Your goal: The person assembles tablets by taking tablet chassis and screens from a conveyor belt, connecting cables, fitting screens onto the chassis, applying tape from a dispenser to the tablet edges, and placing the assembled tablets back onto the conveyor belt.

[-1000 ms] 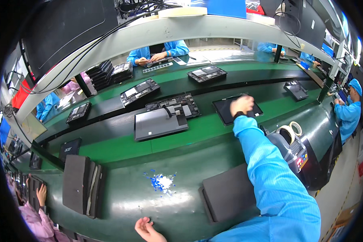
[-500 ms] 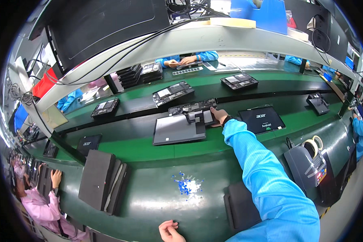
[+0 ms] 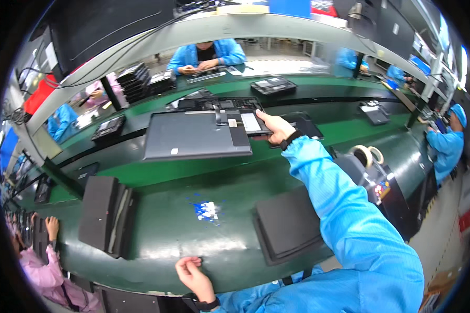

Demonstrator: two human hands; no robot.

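My right hand [image 3: 272, 127] grips the right end of an opened tablet [image 3: 190, 134], thumb on top. Its dark flat panel faces up, joined by a short black ribbon cable to the frame with bare circuit boards behind. The panel seems raised over the green belt, tilted toward me. Partly behind my right hand lies a black tablet [image 3: 309, 128]. Near the table's front edge my left hand [image 3: 194, 275] hovers with loosely curled fingers, thumb apart, nothing visible in it. Beyond it lies a small heap of blue and white bits [image 3: 208, 210].
Dark foam pads stand stacked at left [image 3: 97, 214]; more foam pads [image 3: 287, 219] lie by my right arm. A tape dispenser [image 3: 371, 180] with rolls stands at right. Other opened tablets [image 3: 273, 85] sit along the raised far strip. A co-worker [image 3: 206, 55] sits opposite, others at both sides.
My right hand has lifted the opened tablet off the belt and brought it nearer, its panel now tilted. The view has swung right. My left hand stays loosely curled near the front edge.
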